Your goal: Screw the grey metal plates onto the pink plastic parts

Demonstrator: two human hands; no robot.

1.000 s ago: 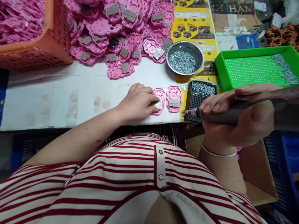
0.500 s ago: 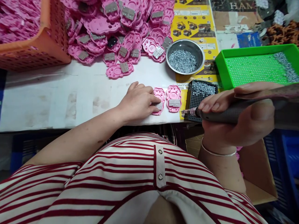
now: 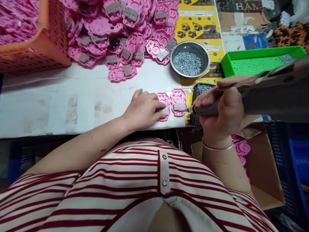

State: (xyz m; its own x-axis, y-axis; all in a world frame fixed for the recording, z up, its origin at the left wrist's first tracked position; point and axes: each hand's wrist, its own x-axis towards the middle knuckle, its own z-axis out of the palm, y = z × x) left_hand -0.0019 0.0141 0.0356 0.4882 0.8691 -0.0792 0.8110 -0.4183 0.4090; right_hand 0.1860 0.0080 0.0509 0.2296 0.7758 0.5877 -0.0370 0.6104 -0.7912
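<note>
My left hand (image 3: 144, 109) lies on the table with its thumb and forefinger pressing a pink plastic casing (image 3: 163, 99) that bears a grey metal plate. A second pink casing (image 3: 178, 94), also with a metal plate, lies flat just right of it, apart from my left hand. My right hand (image 3: 220, 112) is closed around a dark power screwdriver (image 3: 263, 100), held almost level. Its narrow tip points left, at the right edge of the second casing; whether it touches cannot be seen. Behind that hand is a black perforated tray (image 3: 196, 120) with small screws, partly hidden.
A steel bowl (image 3: 207, 64) of screws stands beyond the casings. A green tray (image 3: 225, 61) is at the right. Pink casings with metal plates are heaped (image 3: 103, 27) at the back, beside an orange basket (image 3: 54, 35) of pink parts. Below right sits a cardboard box (image 3: 265, 167).
My right hand and the power screwdriver have moved left, from over the black tray to the second casing's edge. My left hand keeps its place on the first casing.
</note>
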